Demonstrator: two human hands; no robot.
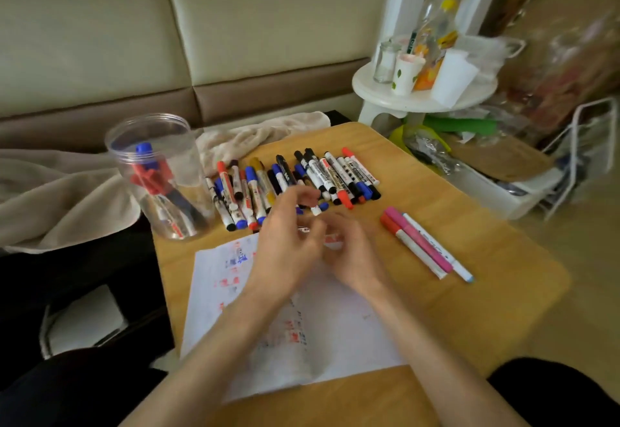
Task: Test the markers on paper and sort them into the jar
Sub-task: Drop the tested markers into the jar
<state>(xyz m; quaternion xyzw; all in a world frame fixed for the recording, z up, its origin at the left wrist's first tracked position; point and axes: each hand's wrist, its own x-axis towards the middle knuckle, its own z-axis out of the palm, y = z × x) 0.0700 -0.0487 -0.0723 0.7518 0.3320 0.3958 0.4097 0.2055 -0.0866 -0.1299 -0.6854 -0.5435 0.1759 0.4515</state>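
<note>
Jointly, left hand (285, 245) and right hand (354, 254) pinch a blurred white, red-printed marker (332, 238) over scribbled paper (339, 342).

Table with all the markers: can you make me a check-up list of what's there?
Surface: wooden table, with a scribbled-on paper lying on it.
Job's things: clear jar at the table's left side, red and blue markers inside; marker pile behind the paper; three markers set apart on the right.
Clutter: towel at the far edge.
Hands: right hand curls its fingers on a red-and-white marker; left hand meets it, grip blurred.
Cables: nothing seen.
Surroundings: blanket on the left, padded sofa back, white stool with cups, bags and boxes on the floor.
</note>
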